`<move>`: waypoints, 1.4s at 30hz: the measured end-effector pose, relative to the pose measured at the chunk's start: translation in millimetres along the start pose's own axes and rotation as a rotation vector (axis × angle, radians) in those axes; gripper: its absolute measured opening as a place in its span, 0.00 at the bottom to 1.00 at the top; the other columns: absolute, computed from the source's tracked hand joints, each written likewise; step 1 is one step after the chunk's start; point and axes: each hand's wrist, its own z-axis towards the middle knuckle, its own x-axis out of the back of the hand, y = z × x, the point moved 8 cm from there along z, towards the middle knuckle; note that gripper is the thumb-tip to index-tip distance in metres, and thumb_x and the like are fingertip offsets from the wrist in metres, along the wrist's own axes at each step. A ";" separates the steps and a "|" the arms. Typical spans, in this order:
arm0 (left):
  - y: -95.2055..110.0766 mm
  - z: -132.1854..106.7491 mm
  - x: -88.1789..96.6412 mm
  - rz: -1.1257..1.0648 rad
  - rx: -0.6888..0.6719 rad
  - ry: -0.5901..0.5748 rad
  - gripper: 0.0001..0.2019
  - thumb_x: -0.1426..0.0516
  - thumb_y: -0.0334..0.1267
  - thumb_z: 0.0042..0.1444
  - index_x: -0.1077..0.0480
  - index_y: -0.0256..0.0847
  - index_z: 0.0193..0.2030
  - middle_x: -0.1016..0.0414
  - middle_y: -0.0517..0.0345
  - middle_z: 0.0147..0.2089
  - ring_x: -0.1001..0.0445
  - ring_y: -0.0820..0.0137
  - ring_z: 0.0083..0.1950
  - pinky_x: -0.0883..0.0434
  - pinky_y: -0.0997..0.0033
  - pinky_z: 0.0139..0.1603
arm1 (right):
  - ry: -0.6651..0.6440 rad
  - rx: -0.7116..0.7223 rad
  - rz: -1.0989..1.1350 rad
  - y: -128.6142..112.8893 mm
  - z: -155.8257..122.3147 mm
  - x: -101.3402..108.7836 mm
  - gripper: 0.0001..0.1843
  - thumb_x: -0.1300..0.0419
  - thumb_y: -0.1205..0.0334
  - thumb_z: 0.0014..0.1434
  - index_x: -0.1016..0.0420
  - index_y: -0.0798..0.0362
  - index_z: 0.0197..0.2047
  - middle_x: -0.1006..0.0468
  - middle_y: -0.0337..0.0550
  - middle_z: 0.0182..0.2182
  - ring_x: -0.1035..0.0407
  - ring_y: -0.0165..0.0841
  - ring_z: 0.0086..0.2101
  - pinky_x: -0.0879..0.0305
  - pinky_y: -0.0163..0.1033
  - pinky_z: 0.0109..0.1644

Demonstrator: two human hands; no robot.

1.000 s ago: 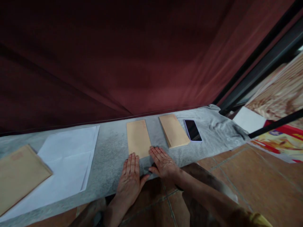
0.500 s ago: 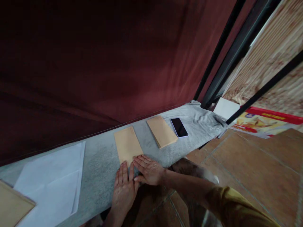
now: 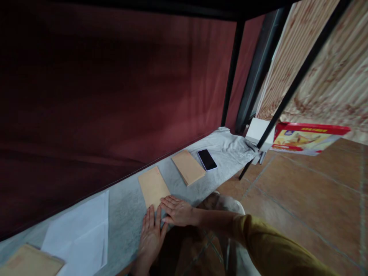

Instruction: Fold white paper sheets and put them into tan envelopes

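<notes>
A tan envelope lies flat on the grey cloth that covers a long low surface. My left hand rests flat just below the envelope's near end, fingers stretched out together. My right hand lies flat with its fingers spread over the envelope's near right corner. Neither hand grips anything. A stack of tan envelopes sits further right, with a black phone beside it.
White paper sheets lie to the left, and another tan envelope shows at the bottom left corner. A dark red curtain hangs behind. Black frame bars, a white box, a red carton and brown floor tiles are on the right.
The view has swung up and to the right. My hands have drawn closer together at the envelope's near end, my right hand now over its corner. The envelope has not moved.
</notes>
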 end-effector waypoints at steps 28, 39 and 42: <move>4.7 -2.6 11.0 0.009 0.321 -0.178 0.37 0.57 0.58 0.69 0.40 0.26 0.71 0.41 0.33 0.73 0.40 0.52 0.74 0.38 0.50 0.70 | -0.050 -0.325 -0.081 16.0 -23.3 -14.6 0.32 0.49 0.49 0.72 0.35 0.62 0.69 0.36 0.57 0.68 0.40 0.41 0.67 0.46 0.48 0.72; 9.6 -5.2 9.8 0.010 0.370 -0.120 0.36 0.55 0.56 0.68 0.40 0.27 0.71 0.41 0.32 0.73 0.42 0.51 0.75 0.40 0.49 0.71 | 0.131 -0.322 -0.121 13.1 -33.5 -12.9 0.31 0.48 0.50 0.72 0.34 0.62 0.68 0.31 0.59 0.65 0.38 0.45 0.66 0.45 0.53 0.71; 8.7 -7.9 9.7 -0.004 0.391 -0.113 0.37 0.55 0.56 0.68 0.42 0.25 0.71 0.42 0.29 0.73 0.45 0.50 0.76 0.41 0.47 0.71 | 0.151 -0.340 -0.127 13.5 -38.3 -9.4 0.30 0.48 0.51 0.72 0.34 0.63 0.68 0.31 0.60 0.65 0.38 0.46 0.65 0.43 0.53 0.70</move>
